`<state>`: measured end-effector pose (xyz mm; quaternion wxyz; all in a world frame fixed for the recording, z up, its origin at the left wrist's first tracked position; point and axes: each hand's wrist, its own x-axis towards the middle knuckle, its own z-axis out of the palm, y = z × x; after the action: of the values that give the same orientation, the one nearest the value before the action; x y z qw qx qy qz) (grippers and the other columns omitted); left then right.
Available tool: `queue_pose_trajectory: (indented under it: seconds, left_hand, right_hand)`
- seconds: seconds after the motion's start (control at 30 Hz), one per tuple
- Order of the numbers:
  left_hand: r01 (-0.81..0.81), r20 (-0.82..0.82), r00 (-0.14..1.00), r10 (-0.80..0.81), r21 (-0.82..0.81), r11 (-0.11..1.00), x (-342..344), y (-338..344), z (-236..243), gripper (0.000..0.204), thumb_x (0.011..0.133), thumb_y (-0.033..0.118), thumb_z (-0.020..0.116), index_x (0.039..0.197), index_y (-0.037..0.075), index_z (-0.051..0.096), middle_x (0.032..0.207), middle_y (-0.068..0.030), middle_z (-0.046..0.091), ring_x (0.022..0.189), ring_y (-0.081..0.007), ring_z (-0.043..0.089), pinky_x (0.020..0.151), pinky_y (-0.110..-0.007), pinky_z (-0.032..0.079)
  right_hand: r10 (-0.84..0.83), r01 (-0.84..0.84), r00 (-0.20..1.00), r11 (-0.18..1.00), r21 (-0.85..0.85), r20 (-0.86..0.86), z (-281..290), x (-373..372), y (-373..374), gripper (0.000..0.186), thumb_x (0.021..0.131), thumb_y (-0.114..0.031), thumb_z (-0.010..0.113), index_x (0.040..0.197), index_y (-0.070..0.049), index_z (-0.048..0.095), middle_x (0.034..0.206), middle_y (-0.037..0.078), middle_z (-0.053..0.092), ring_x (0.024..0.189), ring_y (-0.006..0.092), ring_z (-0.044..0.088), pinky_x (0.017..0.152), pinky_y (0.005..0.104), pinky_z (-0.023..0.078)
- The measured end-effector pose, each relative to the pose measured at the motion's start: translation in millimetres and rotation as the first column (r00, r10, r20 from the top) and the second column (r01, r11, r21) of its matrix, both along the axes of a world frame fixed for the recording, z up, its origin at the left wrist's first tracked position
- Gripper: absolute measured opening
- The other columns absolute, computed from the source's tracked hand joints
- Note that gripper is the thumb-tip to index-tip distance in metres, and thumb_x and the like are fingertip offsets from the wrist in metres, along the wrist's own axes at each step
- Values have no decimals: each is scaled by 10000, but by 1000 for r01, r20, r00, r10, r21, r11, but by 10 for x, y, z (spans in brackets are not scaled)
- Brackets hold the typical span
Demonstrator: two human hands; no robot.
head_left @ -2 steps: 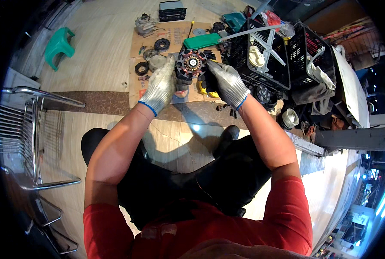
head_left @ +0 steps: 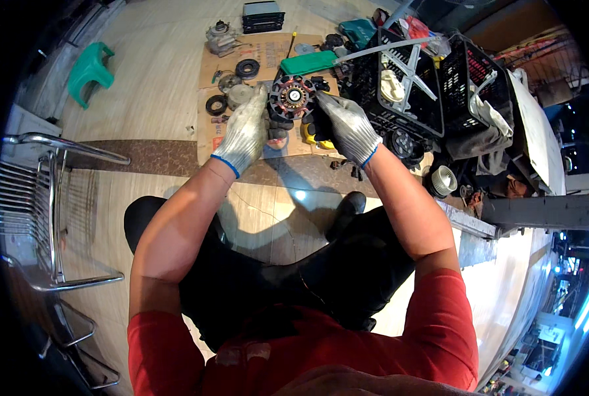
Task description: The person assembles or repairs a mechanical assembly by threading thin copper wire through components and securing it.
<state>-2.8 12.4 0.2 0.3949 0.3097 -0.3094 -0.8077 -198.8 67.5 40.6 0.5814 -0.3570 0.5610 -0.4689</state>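
Between my two hands is a round motor rotor (head_left: 294,97), with a dark segmented rim, a copper-coloured ring and a pale hub facing up. My left hand (head_left: 246,133), in a white knitted glove with a blue cuff, grips its left side. On the opposite side, my right hand (head_left: 351,128) holds the rim in a matching glove; its dark fingertips are partly hidden behind the part. A flat cardboard sheet (head_left: 266,49) lies beneath, bearing a black ring (head_left: 248,68), another dark ring (head_left: 217,103) and a round metal housing (head_left: 240,96). Something yellow (head_left: 311,136) shows beside my right hand.
A green-headed tool (head_left: 308,63) with a long grey handle lies just beyond the rotor. Black plastic crates (head_left: 433,117) stand at the right, near a white fan wheel (head_left: 443,180). At the left are a green stool (head_left: 91,74) and a metal chair (head_left: 56,211).
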Motion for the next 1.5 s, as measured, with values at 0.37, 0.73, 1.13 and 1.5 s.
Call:
queue_pose_trajectory:
  seconds: [0.37,0.73,1.13,1.5]
  left_hand:
    - [29,-47,998,-32,-60,998,2,-8,35,489,1063,472,424,1179,28,593,929,-116,710,672,-158,678,561,-289,565]
    - [10,-75,997,-12,-28,1000,-29,-11,-8,479,1055,476,447,1184,39,593,920,-112,702,687,-175,679,543,-296,560]
    - [39,-85,996,-38,8,999,11,-36,15,470,1060,464,443,1204,42,593,993,-120,700,784,-189,683,682,-328,582]
    - [254,-23,967,-254,9,967,-35,-286,-279,737,1004,583,459,1550,108,319,1524,-140,422,1346,-337,459,1110,-504,400]
  right_hand:
    - [22,-30,998,987,-159,-50,-300,-166,-69,362,1017,-395,572,1030,-38,631,845,83,678,661,173,645,564,289,518]
    - [-12,12,993,1000,-1,116,-110,-136,7,440,1012,-476,551,1074,-44,605,875,112,675,687,205,661,607,313,541]
    - [18,-18,1000,996,-83,-2,-86,-85,26,455,1029,-480,512,1068,-38,614,854,91,677,691,194,659,606,303,533]
    - [-114,62,941,984,-168,-320,-480,-240,-216,459,854,-380,723,913,73,678,776,161,661,714,198,591,696,391,508]
